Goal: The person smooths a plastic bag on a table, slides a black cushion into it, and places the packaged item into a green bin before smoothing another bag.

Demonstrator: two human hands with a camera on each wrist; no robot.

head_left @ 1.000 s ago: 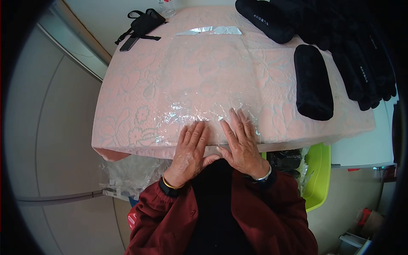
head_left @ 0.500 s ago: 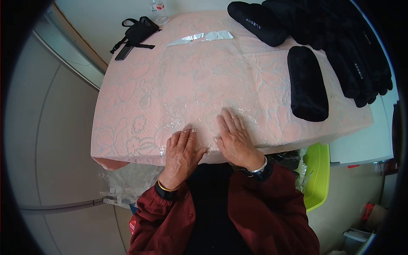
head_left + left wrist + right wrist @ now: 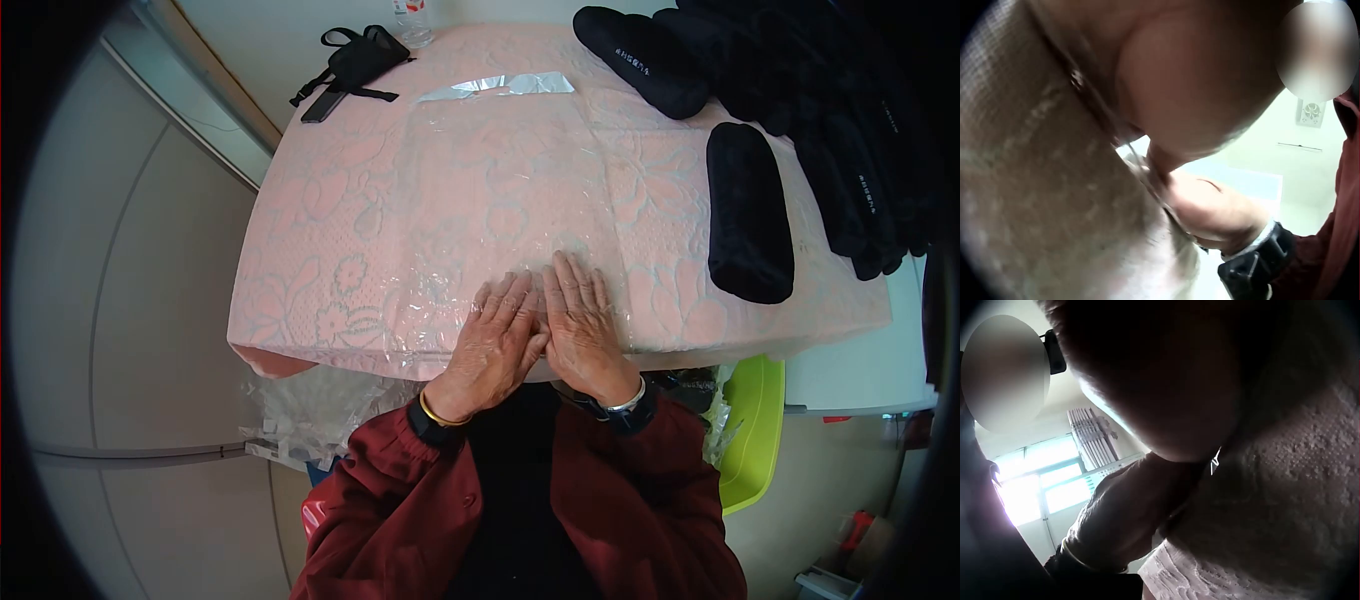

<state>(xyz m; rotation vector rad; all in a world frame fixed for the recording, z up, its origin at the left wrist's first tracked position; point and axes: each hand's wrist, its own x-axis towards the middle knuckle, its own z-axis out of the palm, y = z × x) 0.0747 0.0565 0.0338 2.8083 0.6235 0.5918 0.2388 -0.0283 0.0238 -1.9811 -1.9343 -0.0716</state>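
A clear plastic bag (image 3: 490, 200) lies flat over the pink patterned tablecloth (image 3: 290, 260), its far end marked by a shiny silvery strip (image 3: 515, 84). On the bag's near end, by the table's front edge, my left hand (image 3: 492, 335) rests palm down with fingers straight. Close beside it my right hand (image 3: 582, 325) presses flat on the same plastic, fingers pointing away from me. The thumbs overlap in the head view. From the left wrist camera, the right hand (image 3: 1216, 206) shows beyond the left palm, low against the cloth.
A black plush cushion (image 3: 750, 215) lies to the right, with several more piled behind it. At the back left are a black strapped pouch (image 3: 368, 58), a phone (image 3: 323, 104) and a plastic bottle (image 3: 412, 22). A green bin (image 3: 752, 440) stands below the table's right side.
Both hands stay flat on the plastic. Apart half a second ago, they have come together side by side, the left one moving right. The head view has shifted slightly.
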